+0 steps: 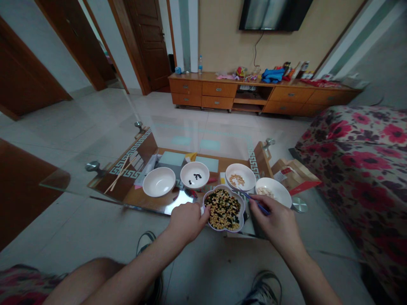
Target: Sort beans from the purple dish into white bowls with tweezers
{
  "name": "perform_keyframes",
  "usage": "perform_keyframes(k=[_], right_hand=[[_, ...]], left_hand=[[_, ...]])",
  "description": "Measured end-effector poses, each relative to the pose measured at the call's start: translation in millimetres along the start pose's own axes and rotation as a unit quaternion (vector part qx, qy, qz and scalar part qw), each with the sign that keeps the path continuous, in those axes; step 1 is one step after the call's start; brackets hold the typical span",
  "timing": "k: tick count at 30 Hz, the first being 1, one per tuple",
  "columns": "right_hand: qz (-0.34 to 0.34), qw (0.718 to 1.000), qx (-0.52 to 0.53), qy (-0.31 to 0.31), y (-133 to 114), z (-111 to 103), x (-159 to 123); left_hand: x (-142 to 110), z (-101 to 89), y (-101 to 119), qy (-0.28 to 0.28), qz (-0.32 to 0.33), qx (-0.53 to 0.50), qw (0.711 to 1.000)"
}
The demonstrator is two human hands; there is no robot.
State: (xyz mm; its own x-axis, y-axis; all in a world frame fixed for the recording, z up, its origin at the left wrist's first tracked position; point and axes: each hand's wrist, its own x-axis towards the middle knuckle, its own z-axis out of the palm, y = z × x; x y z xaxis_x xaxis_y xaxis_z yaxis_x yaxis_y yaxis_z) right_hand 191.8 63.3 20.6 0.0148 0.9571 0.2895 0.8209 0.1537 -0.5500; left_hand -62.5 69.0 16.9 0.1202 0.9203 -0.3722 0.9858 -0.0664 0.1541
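Observation:
My left hand (188, 220) is closed on the left rim of a pale flower-shaped bowl (244, 212), thumb over the edge. Mixed yellow and black beans (222, 209) with some pale bits fill this bowl. Between the fingers of my right hand (275, 216) is a slim blue tweezers-like tool (262, 207); its tip is over the flower-shaped bowl's upper right edge. Whether the tip grips anything is too small to tell. Behind are white bowls: one bare inside (159, 182), one with several black beans (195, 174), one with yellow beans (241, 176), and one with pale pieces (276, 192).
The bowls stand on a glass table (203, 131) with a wooden shelf beneath. Wooden chopsticks (119, 176) lie at the left. A brown paper bag (294, 176) is at the right, beside a flower-patterned sofa (359, 161). A low cabinet (219, 91) lines the far wall.

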Motion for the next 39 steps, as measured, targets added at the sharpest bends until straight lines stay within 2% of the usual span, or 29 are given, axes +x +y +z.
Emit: perform_keyframes(k=[6,11,25,39], right_hand=[[-0.041,0.987,0.049,-0.146,-6,4,-6],[-0.030,0.972,0.040,-0.230,-10,7,-9],[-0.054,0.967,0.030,-0.246,-16,14,-11],[-0.045,0.965,0.017,-0.260,-15,13,-11]], left_hand=[[0,-0.7,1,-0.002,-0.005,-0.005,1.000],[0,-0.7,1,-0.002,-0.004,-0.006,1.000],[-1,-1.7,1,0.000,-0.006,-0.008,1.000],[-1,-2.8,2,-0.006,-0.008,-0.009,1.000]])
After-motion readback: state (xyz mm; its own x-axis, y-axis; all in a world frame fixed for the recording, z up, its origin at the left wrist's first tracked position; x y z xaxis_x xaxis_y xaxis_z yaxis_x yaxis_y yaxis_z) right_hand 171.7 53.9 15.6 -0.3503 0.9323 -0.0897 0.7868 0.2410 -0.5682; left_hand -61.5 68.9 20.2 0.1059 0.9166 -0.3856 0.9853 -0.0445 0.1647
